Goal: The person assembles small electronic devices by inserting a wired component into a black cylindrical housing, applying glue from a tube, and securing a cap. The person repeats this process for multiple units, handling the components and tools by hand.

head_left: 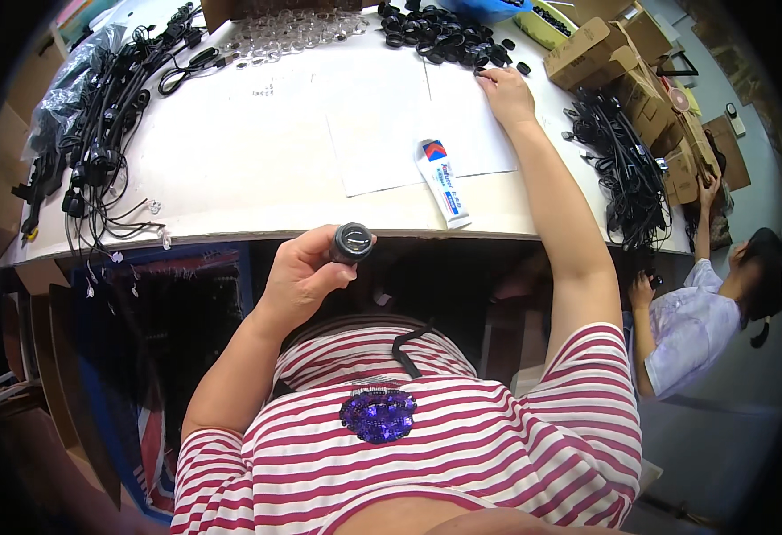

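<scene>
My left hand (pixel 300 276) is closed around a short black cylinder (pixel 353 242) with a glossy, lens-like round end facing up, held just off the table's front edge. My right arm stretches far across the table. At its end, my right hand (pixel 509 96) pinches a small black ring (pixel 480 73) at the near side of a heap of black rings (pixel 444 34); the fingers partly hide it. Between the hands, a white, blue and red glue tube (pixel 444 185) lies on white paper sheets (pixel 378 134).
Clear round lenses (pixel 297 34) are spread at the back. Black cable bundles lie at the left (pixel 110 125) and the right (pixel 618 165). Cardboard boxes (pixel 587 53), a blue basin (pixel 485 7) and a green bin (pixel 543 25) stand back right. Another person (pixel 699 325) works at the right.
</scene>
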### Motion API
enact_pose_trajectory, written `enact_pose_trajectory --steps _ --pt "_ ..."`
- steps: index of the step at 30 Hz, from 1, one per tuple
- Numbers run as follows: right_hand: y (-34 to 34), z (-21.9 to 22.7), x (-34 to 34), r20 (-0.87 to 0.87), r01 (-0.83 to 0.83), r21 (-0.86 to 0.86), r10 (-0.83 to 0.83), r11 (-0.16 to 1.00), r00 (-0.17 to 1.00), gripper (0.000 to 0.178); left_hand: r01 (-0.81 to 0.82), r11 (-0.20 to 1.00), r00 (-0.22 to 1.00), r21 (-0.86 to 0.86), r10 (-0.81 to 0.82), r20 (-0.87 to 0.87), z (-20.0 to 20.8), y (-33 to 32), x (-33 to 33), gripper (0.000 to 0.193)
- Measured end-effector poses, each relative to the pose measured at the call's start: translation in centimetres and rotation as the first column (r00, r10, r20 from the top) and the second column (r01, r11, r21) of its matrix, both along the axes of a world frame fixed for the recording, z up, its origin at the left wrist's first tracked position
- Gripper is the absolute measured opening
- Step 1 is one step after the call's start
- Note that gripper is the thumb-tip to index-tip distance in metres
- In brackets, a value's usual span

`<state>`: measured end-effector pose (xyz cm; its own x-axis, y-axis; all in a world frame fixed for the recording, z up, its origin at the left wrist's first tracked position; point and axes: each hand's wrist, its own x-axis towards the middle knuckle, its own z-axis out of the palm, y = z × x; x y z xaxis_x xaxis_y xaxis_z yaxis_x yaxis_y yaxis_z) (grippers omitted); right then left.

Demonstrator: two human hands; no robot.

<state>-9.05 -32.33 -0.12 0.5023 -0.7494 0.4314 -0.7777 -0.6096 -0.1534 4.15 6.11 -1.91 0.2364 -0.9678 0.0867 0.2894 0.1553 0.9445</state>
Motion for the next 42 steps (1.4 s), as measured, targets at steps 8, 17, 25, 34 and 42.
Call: enact_pose_trajectory --steps 8,17,25,34,42 --pt "3.9 4.1 -2.9 0.429 -0.422 0.903 -0.226 0.082 0.874 0.023 -0.008 1.0 0.999 0.024 0.01 -0.044 -0.1 0.2 0.1 0.045" --pt "8.2 3.7 -4.9 0.143 -0.165 0.57 0.101 0.805 0.985 0.043 0.047 0.999 0.998 0.011 -0.047 0.027 -0.2 -0.8 -1.0 0.044" --pt "12.0 4.6 -5.0 0.221 -0.404 0.422 0.34 0.811 0.914 0.031 0.038 0.997 0.992 0.065 -0.046 0.12 -0.4 -1.1 -1.8 0.03" --pt "23.5 6.7 -4.1 0.387 -0.779 0.455 0.692 0.432 0.61 0.032 0.134 0.988 0.988 0.072 -0.14 0.073 -0.7 -1.1 -2.9 0.024" --pt "24.1 9.0 -4.1 0.283 -0.747 0.516 0.74 0.418 0.61 0.031 0.222 0.964 0.969 0.143 -0.235 0.076 0.8 -1.5 -2.9 0.024"
